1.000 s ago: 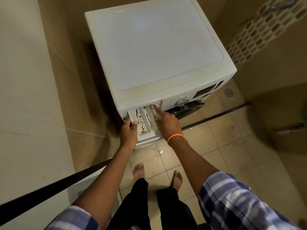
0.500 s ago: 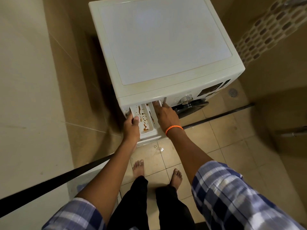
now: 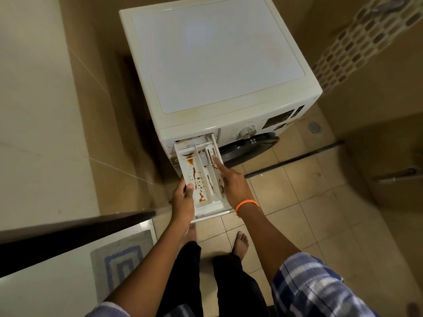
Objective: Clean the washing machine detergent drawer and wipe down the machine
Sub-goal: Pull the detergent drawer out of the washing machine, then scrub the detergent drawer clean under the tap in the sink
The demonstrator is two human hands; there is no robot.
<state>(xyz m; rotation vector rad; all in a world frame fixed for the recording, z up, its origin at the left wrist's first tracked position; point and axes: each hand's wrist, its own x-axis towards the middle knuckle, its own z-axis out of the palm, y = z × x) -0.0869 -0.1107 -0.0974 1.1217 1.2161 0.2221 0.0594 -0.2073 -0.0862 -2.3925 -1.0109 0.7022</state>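
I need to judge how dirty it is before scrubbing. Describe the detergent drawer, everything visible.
The detergent drawer is a white plastic tray pulled far out of the washing machine front, its rear end at the slot. Dividers split it into long compartments; the widest, left one is streaked and spotted with orange-brown residue. A pale insert sits near the back of the middle section. The left hand grips its left wall near the front; the right hand lies along the right side, forefinger pointing inward.
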